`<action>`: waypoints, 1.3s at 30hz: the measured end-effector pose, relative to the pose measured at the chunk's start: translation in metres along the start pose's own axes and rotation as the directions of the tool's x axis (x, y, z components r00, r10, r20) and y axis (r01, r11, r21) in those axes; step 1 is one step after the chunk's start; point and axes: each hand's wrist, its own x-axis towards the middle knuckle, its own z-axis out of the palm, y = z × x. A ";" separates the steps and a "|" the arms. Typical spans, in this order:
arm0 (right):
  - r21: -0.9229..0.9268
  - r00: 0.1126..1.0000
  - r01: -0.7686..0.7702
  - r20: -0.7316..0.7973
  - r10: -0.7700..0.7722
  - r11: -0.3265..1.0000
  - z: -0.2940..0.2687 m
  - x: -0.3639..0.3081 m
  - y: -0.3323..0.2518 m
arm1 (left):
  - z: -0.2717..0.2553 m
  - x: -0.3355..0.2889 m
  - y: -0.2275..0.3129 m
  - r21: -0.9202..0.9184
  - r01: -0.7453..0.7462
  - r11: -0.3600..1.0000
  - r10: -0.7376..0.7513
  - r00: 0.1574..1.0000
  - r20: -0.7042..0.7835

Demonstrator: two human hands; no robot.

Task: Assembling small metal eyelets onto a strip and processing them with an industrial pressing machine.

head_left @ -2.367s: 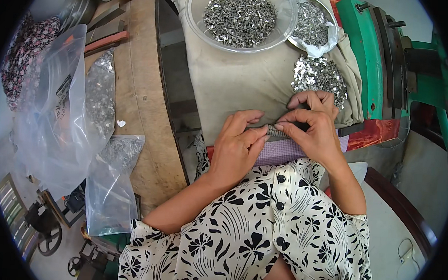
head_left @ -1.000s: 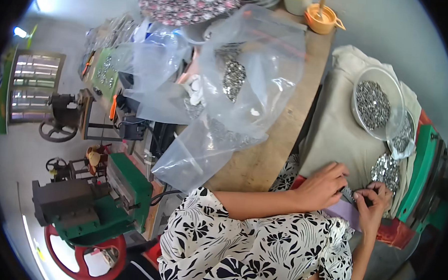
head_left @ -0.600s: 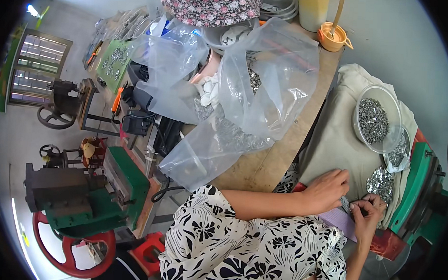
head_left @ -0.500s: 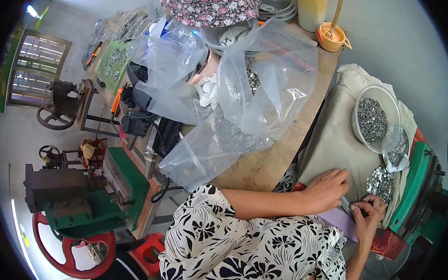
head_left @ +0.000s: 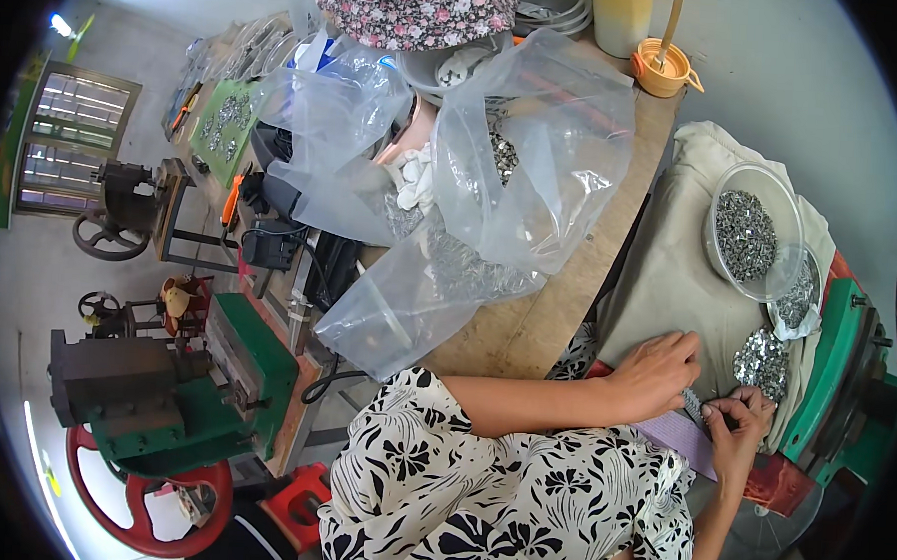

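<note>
Two hands near each other over the worker's lap; the black-and-white printed shirt [head_left: 520,483] lies just behind them. Between them: a short row of small grey metal pieces [head_left: 692,405]. Right hand [head_left: 746,421]: thumb and forefinger pinched together at the row's right end. Left hand [head_left: 655,374]: fingers bent at the row's left end; tips partly hidden, so I cannot tell whether they grip. Purple cloth [head_left: 677,440] beneath, beside a red board [head_left: 778,491].

Just beyond the right hand, a loose pile of shiny pieces [head_left: 762,364] on beige cloth [head_left: 653,294]. Further along the same cloth, a clear round tub [head_left: 796,220], part filled with small metal pieces; near it a lined dish [head_left: 812,323] of similar pieces. Green machine [head_left: 807,426] along the right side.

Left of the cloth, a wooden desk [head_left: 516,343]. Clear plastic bags [head_left: 562,205] spread over it, some metal pieces showing through. At its far end, an orange cup [head_left: 665,77] with a stick upright in it, beside a yellowish jar [head_left: 622,22]; flowered fabric [head_left: 415,13] to the left.

Across the room: second green machine [head_left: 161,443] with a red wheel [head_left: 139,497], red stool [head_left: 304,499] near it. Farthest, a barred window [head_left: 74,139].
</note>
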 end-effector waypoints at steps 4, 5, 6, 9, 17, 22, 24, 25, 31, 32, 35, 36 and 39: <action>0.001 1.000 0.017 -0.013 -0.017 1.000 -0.003 -0.004 0.005 | -0.001 0.000 0.001 -0.001 0.006 1.000 -0.005 1.000 0.011; 0.000 1.000 0.016 -0.014 -0.016 1.000 -0.003 -0.003 0.007 | -0.001 0.001 0.001 -0.002 0.004 1.000 -0.004 1.000 0.011; -0.003 1.000 0.025 -0.014 -0.025 1.000 -0.002 -0.002 0.009 | -0.001 0.001 0.001 -0.001 0.013 1.000 -0.013 1.000 0.016; -0.002 1.000 0.021 -0.003 -0.021 1.000 -0.005 -0.004 0.008 | -0.001 0.000 0.001 -0.004 0.019 1.000 -0.018 1.000 0.025; -0.055 0.999 0.027 -0.023 -0.028 0.998 -0.004 -0.003 0.004 | -0.003 0.000 0.001 -0.025 0.017 1.000 -0.017 1.000 0.018; 0.022 1.000 -0.021 -0.007 0.021 1.000 -0.006 -0.004 0.002 | -0.002 0.000 0.002 -0.031 0.016 0.999 -0.015 1.000 0.011; 0.017 1.000 -0.027 -0.004 0.027 0.999 -0.008 -0.004 0.001 | -0.001 0.000 0.002 -0.027 0.015 1.000 -0.015 1.000 0.013; 0.011 1.000 -0.030 -0.002 0.030 0.999 -0.008 -0.004 0.001 | -0.001 0.000 0.002 -0.023 0.014 1.000 -0.014 1.000 0.012; -0.088 1.000 0.028 -0.007 -0.028 0.996 -0.009 -0.004 0.008 | -0.003 0.001 0.001 -0.035 0.018 0.999 -0.018 1.000 0.016; -0.088 1.000 0.025 -0.007 -0.026 0.996 -0.010 -0.004 0.008 | -0.003 0.002 0.001 -0.036 0.018 0.999 -0.017 1.000 0.018; -0.053 1.000 0.014 0.004 -0.013 0.999 -0.009 -0.002 0.004 | -0.005 0.003 0.000 -0.033 0.016 0.999 -0.016 1.000 0.022; -0.041 1.000 -0.002 0.002 0.002 0.999 -0.008 -0.002 0.003 | -0.005 0.003 -0.001 -0.036 0.014 0.999 -0.014 1.000 0.022; -0.071 1.000 0.010 -0.016 -0.011 0.997 -0.005 -0.003 0.001 | -0.007 0.001 -0.001 -0.039 0.012 0.999 -0.011 1.000 0.016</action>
